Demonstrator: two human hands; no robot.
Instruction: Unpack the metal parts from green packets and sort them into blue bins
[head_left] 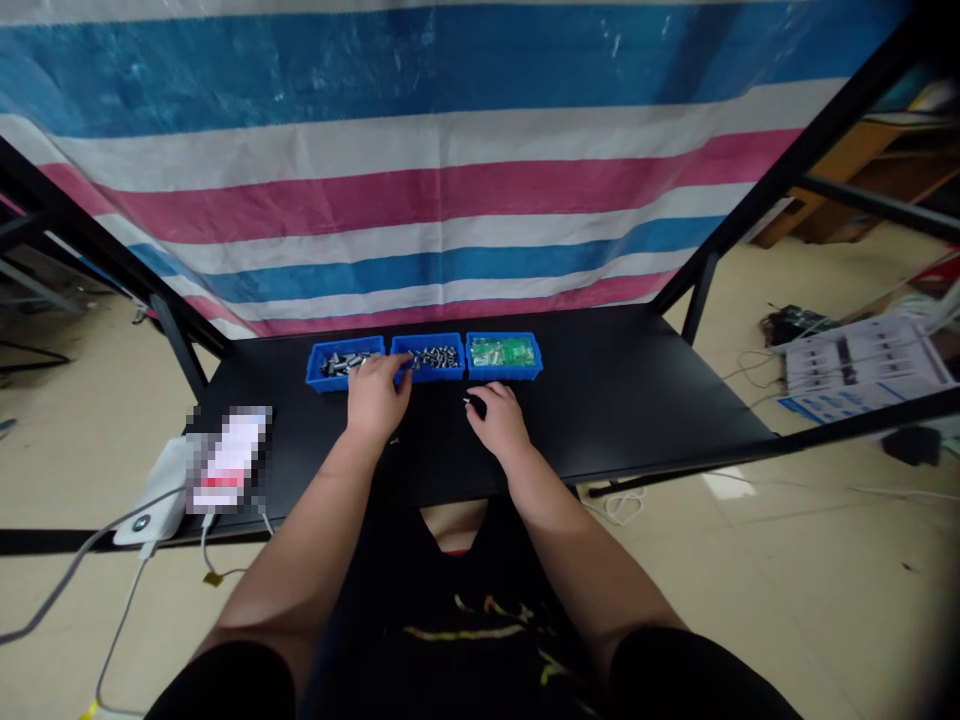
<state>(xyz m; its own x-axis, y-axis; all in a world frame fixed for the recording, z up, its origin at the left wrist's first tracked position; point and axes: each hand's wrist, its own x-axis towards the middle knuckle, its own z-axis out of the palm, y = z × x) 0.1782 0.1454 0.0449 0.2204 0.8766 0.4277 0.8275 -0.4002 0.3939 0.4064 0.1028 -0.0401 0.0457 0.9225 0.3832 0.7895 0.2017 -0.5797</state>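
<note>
Three blue bins stand in a row at the back of the black table. My left hand (379, 392) reaches to the middle bin (429, 374), its thumb and forefinger at the bin's left end beside small metal parts (441, 357); whether it pinches anything is too small to tell. The left bin (322, 382) holds dark and silvery cylindrical pieces, partly behind that hand. My right hand (498, 415) is closed over the table in front of the right bin (517, 373), with a tiny light-coloured piece (466, 401) at its fingertips. Green and clear parts (501, 352) fill the right bin.
On the table's (637, 390) left end lie a blurred-out phone (231, 460) and a white device (159, 495) with cables. A striped sheet (442, 190) hangs behind, between black frame bars. A white box (862, 360) sits on the floor at right.
</note>
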